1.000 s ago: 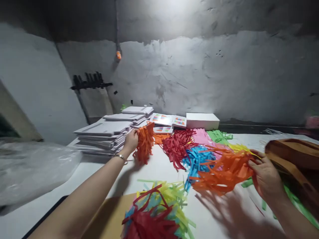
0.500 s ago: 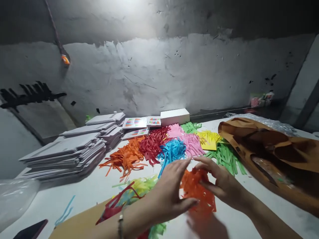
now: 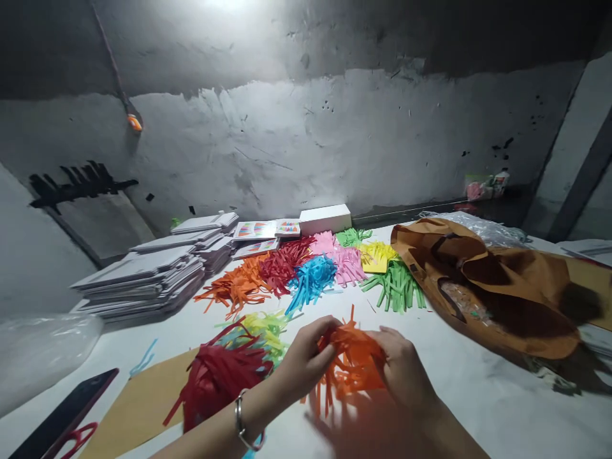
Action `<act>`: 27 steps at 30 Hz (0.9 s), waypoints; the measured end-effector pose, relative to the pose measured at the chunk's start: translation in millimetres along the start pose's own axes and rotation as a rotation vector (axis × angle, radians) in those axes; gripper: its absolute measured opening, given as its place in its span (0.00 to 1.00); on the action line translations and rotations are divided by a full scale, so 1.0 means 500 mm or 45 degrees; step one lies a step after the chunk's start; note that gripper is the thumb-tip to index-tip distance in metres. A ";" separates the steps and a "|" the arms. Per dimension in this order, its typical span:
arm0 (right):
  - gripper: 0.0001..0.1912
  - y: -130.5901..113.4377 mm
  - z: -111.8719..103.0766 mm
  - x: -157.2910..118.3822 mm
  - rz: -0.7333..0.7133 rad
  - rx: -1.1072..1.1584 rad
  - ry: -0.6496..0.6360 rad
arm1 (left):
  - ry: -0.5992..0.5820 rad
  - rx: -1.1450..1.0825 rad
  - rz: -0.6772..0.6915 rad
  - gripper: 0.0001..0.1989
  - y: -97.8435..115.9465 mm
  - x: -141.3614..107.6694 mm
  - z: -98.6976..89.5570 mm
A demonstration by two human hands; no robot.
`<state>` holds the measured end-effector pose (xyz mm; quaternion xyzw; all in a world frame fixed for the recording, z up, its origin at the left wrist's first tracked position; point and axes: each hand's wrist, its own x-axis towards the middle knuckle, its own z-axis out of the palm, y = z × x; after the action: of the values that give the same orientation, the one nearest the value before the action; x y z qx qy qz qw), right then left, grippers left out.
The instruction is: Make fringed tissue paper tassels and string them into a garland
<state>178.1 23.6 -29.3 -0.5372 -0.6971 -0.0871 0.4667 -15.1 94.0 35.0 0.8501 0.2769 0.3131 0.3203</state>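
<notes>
An orange fringed paper tassel [image 3: 356, 357] is held between both hands above the white table [image 3: 478, 401]. My left hand [image 3: 310, 357], with a metal bracelet at its wrist, pinches the tassel's left side. My right hand [image 3: 404, 363] is closed on its right edge, some fingers hidden behind the paper. Loose orange strips hang below. Left of my left hand lies a dark red fringed bundle [image 3: 215, 379], beside a pile of pale yellow-green fringe [image 3: 265, 331]. Beyond my hands spreads a row of fringed bunches: orange [image 3: 239, 284], red [image 3: 287, 264], blue [image 3: 313, 277], pink [image 3: 349, 264], yellow [image 3: 377, 256] and green [image 3: 399, 284].
Stacks of flat white sheets [image 3: 138, 274] stand at the left, with a white box [image 3: 325, 218] near the wall. A brown fabric bag [image 3: 482, 280] lies open at the right. A phone [image 3: 71, 408], red scissors handles [image 3: 81, 440] and brown cardboard [image 3: 143, 405] lie front left.
Both hands have closed in on the orange tassel, whose strips now hang down. The view has shifted, bringing the red bundle, the phone and the scissors handles more into sight.
</notes>
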 end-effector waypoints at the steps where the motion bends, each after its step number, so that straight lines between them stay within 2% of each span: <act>1: 0.18 0.006 -0.013 -0.004 -0.002 -0.031 0.040 | -0.004 -0.074 -0.045 0.07 -0.003 -0.006 -0.003; 4: 0.22 0.022 -0.057 -0.012 -0.090 -0.255 0.153 | 0.055 -0.248 -0.152 0.11 -0.004 -0.019 -0.017; 7: 0.19 0.015 -0.102 -0.011 -0.403 -0.573 0.206 | 0.008 -0.413 -0.185 0.23 0.023 -0.015 -0.021; 11: 0.19 -0.015 -0.156 -0.013 -0.778 -0.568 0.162 | -0.113 -0.623 -0.189 0.33 0.062 0.028 0.016; 13: 0.21 -0.022 -0.179 -0.021 -0.865 -0.545 0.148 | -0.278 -0.768 -0.282 0.34 0.057 0.051 0.045; 15: 0.22 -0.017 -0.199 -0.033 -0.888 -0.542 0.154 | -0.502 -0.933 -0.402 0.34 0.038 0.060 0.076; 17: 0.23 -0.004 -0.214 -0.046 -0.876 -0.550 0.135 | -0.655 -1.058 -0.477 0.37 0.016 0.053 0.102; 20: 0.22 0.019 -0.225 -0.064 -0.846 -0.554 0.097 | -0.693 -1.304 -0.534 0.40 -0.001 0.024 0.130; 24: 0.23 0.039 -0.213 -0.081 -0.752 -0.527 0.106 | -0.716 -1.681 -0.595 0.43 0.005 -0.015 0.160; 27: 0.25 0.049 -0.182 -0.092 -0.701 -0.451 0.106 | -0.892 -1.833 -0.612 0.48 0.019 -0.053 0.192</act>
<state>248.4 -53.9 -23.1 -0.3975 -0.7705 -0.3517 0.3530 38.7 34.5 -24.9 0.4037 0.0672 0.0543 0.9108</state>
